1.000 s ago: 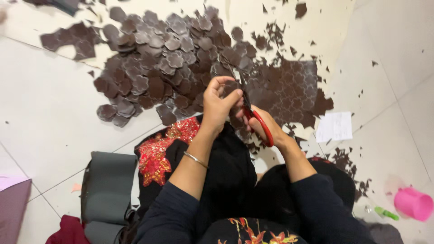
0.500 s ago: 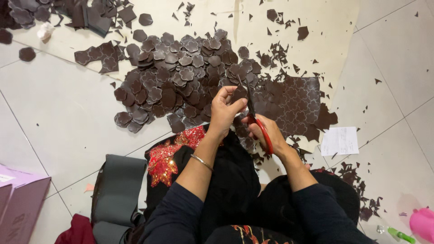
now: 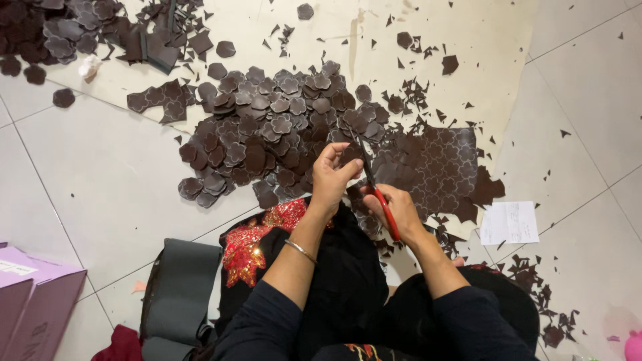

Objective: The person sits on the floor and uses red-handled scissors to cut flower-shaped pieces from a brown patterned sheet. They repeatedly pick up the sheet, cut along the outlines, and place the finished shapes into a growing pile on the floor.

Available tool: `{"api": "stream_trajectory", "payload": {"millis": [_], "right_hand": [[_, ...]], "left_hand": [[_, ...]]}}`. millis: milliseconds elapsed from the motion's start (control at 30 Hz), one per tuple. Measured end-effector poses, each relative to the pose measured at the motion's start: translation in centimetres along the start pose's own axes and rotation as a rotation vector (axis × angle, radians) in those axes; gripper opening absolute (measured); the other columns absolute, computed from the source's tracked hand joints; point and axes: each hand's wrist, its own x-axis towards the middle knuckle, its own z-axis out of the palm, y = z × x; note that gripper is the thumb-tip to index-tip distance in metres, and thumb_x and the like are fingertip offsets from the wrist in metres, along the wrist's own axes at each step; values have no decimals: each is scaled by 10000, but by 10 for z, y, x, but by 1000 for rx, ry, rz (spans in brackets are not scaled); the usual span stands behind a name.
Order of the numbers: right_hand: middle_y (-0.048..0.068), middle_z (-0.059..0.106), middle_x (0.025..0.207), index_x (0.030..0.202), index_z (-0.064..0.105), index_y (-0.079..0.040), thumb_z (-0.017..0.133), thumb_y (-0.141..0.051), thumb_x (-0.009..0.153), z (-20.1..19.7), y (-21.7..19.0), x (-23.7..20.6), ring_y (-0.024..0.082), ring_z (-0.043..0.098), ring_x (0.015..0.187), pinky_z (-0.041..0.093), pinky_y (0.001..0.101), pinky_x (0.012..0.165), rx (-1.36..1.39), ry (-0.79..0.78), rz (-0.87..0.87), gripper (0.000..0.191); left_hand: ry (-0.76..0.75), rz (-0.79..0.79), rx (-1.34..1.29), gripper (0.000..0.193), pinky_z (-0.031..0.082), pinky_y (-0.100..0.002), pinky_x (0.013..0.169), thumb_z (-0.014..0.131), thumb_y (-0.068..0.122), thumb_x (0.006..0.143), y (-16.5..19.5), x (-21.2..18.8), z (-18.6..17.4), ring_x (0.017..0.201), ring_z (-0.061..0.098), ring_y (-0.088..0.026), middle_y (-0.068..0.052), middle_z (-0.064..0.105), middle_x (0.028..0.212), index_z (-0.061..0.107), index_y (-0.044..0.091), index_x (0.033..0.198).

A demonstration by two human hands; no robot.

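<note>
Pinching a small dark brown piece (image 3: 349, 155), mostly hidden by fingers, in the left hand (image 3: 332, 177) above the lap. Closing the right hand (image 3: 396, 208) around red-handled scissors (image 3: 376, 188), blades meeting the piece. Lying beyond on the floor (image 3: 100, 174): flower cutouts (image 3: 267, 134), patterned sheet (image 3: 435, 167).

The view has tilted down the floor, and the pink cup (image 3: 634, 345) has slid to the corner edge.
</note>
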Motion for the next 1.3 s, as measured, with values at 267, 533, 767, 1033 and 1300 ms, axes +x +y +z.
{"api": "stream_trajectory", "payload": {"millis": [267, 533, 767, 1033, 1300], "right_hand": [[36, 728, 835, 1129, 713, -13, 730, -417, 918, -4, 18, -8, 91, 688, 746, 561, 258, 661, 151, -8, -25, 456], [43, 681, 901, 1184, 649, -10, 681, -557, 892, -7, 12, -12, 108, 675, 769, 552, 257, 691, 287, -115, 40, 621], [11, 592, 904, 1202, 580, -18, 599, -701, 924, -5, 5, -10, 96, 585, 774, 501, 245, 694, 396, -236, -32, 738], [4, 569, 875, 1168, 566, -38, 561, -862, 834, 6, 4, -12, 87, 581, 752, 505, 233, 673, 407, -206, -36, 889], [0, 537, 864, 1184, 548, -39, 564, -896, 797, 12, 0, -14, 81, 544, 741, 494, 225, 651, 404, -169, -30, 941]], "left_hand": [[-6, 39, 18, 357, 570, -247, 718, 720, -33, 884, -21, -4, 0, 848, 652, -88, -31, 683, 1033, 593, 6, 1215], [-11, -39, -46, 328, 571, -235, 701, 736, -28, 907, -24, -6, -9, 807, 665, -83, -39, 709, 1000, 610, 17, 1207], [14, -97, -45, 324, 579, -218, 666, 740, -34, 895, -13, -7, -14, 744, 671, -81, -43, 719, 955, 616, 8, 1192], [-13, -100, -116, 354, 579, -217, 682, 741, -46, 912, -18, -9, -19, 761, 674, -85, -57, 721, 963, 594, 4, 1230], [5, -122, -251, 409, 592, -229, 692, 735, -44, 907, -26, -12, -18, 753, 683, -99, -73, 715, 966, 552, 1, 1270]]}}
